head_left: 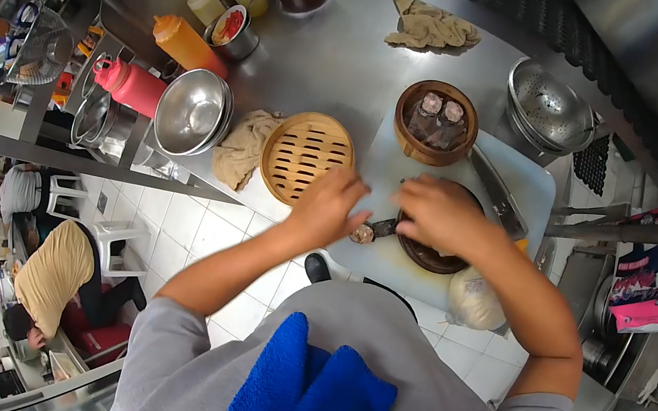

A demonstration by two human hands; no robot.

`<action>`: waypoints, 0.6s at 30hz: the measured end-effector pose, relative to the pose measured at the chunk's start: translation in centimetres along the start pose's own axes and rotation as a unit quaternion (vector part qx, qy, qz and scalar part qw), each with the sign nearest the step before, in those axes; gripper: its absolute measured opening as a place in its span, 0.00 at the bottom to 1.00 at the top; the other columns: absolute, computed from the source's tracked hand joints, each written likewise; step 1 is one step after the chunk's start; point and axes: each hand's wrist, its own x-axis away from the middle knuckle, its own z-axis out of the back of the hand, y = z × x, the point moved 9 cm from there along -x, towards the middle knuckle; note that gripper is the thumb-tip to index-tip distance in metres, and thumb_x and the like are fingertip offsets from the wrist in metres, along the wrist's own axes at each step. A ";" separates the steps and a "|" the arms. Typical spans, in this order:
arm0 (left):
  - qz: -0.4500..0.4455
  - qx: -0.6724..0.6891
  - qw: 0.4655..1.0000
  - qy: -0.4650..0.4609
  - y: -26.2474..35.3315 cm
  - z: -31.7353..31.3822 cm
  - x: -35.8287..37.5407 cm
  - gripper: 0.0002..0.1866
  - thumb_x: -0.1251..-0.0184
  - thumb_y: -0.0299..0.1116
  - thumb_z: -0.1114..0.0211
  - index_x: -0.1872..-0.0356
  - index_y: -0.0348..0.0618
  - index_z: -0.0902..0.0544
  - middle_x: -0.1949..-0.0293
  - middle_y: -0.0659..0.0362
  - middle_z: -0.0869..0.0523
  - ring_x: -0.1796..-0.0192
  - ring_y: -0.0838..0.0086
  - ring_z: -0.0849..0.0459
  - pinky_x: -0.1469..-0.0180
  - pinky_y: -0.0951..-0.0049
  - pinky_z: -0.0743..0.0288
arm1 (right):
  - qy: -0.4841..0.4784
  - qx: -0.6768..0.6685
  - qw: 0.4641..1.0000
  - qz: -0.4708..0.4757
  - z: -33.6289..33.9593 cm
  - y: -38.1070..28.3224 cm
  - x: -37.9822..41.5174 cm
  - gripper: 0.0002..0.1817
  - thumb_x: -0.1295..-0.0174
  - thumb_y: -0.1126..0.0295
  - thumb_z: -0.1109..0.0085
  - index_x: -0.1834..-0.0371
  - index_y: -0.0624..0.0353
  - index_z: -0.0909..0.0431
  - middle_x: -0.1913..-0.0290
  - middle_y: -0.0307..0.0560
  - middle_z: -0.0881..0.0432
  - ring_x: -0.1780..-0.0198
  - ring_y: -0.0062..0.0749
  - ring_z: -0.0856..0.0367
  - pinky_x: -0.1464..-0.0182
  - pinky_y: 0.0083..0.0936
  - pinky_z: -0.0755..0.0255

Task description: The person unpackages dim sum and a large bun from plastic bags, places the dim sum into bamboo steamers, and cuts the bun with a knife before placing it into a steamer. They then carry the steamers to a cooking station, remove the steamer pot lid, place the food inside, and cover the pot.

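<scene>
Via the head camera, I have both hands mid-job over a pale blue-white rectangular cutting board point(521, 165) on the brushed steel counter point(347, 50). The left hand point(326, 209) is off the board's left edge, fingers spread and curved, nothing visible in its grasp (slightly blurred). It overlaps the near right side of a round, pale yellow slotted bamboo rack point(303, 153) by the counter's near edge; I can't tell if they touch.

The right hand point(444, 214) is over a round, dark brown basket point(440, 266) toward the board's near edge. Its fingers are bent down with the tips close together; I can't tell whether they pinch anything. Between the hands, near the board's near left corner, I log a small, round, pinkish-beige filled piece point(362, 233) beside a short dark strip point(384, 228).

At the board's far left corner stands a round brown wooden steamer basket point(400, 134) containing two pinkish-topped round pieces point(442, 108) and dark, glossy material. A long grey metal blade point(500, 192) slants along the board's right side, and a whitish rounded plastic-wrapped bundle point(475, 302) sits at the near right corner.

Left of the rack: a crumpled beige cloth point(242, 148), then nested shiny steel bowls point(189, 112). A perforated silver metal colander point(549, 104) stands past the board's far right corner.
</scene>
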 end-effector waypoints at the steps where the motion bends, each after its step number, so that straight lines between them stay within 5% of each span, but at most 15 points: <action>1: 0.014 0.019 1.000 -0.010 0.4 -0.6 1.8 0.19 0.54 0.30 0.25 0.59 0.38 0.19 0.58 0.51 0.22 0.56 0.56 0.22 0.54 0.62 0.26 | -0.017 0.018 0.999 0.022 -1.5 -1.3 0.1 0.20 0.52 0.64 0.31 0.55 0.55 0.22 0.56 0.45 0.22 0.50 0.42 0.23 0.46 0.38 0.29; 6: 0.079 0.034 0.996 -0.032 1.1 -4.1 5.4 0.25 0.54 0.30 0.24 0.53 0.39 0.23 0.60 0.52 0.23 0.57 0.57 0.22 0.58 0.64 0.25 | 0.026 0.159 0.986 0.046 -6.8 -2.2 -0.3 0.08 0.43 0.69 0.46 0.65 0.56 0.19 0.65 0.44 0.18 0.53 0.39 0.20 0.42 0.52 0.36; 10: 0.074 0.009 0.997 0.006 0.0 -5.6 5.7 0.26 0.52 0.28 0.26 0.50 0.39 0.25 0.60 0.52 0.23 0.59 0.58 0.21 0.59 0.65 0.24 | 0.029 0.100 0.994 0.043 -5.0 -1.9 -0.8 0.09 0.44 0.70 0.44 0.61 0.56 0.20 0.62 0.46 0.18 0.53 0.41 0.21 0.43 0.48 0.33; 13: 0.117 0.138 0.981 0.066 -0.8 -3.0 4.7 0.23 0.50 0.25 0.28 0.51 0.38 0.25 0.59 0.51 0.23 0.62 0.59 0.21 0.59 0.65 0.25 | 0.085 -0.221 0.967 -0.093 -0.1 1.2 -0.2 0.13 0.38 0.69 0.43 0.50 0.55 0.25 0.54 0.48 0.21 0.51 0.40 0.21 0.47 0.33 0.28; 15: 0.130 0.140 0.978 0.084 -0.9 -0.3 2.0 0.17 0.45 0.24 0.33 0.53 0.36 0.23 0.57 0.50 0.23 0.58 0.55 0.19 0.57 0.62 0.24 | 0.106 -0.554 0.802 -0.194 0.6 4.8 1.4 0.18 0.34 0.66 0.44 0.42 0.54 0.28 0.53 0.44 0.22 0.51 0.31 0.22 0.50 0.29 0.27; 17: 0.101 0.114 0.983 0.105 -1.1 1.0 -1.2 0.18 0.45 0.24 0.32 0.52 0.37 0.23 0.58 0.50 0.23 0.59 0.57 0.19 0.58 0.63 0.24 | 0.205 -0.709 0.656 -0.156 2.5 7.2 3.4 0.23 0.35 0.66 0.42 0.37 0.54 0.33 0.52 0.41 0.23 0.55 0.23 0.22 0.54 0.22 0.27; 18: 0.074 0.085 0.985 0.128 -1.2 1.7 -3.0 0.20 0.46 0.24 0.31 0.51 0.37 0.23 0.58 0.51 0.23 0.60 0.60 0.19 0.59 0.64 0.24 | 0.209 -0.707 0.657 -0.154 2.9 8.0 3.6 0.23 0.35 0.66 0.42 0.37 0.54 0.33 0.52 0.41 0.23 0.55 0.23 0.22 0.54 0.22 0.27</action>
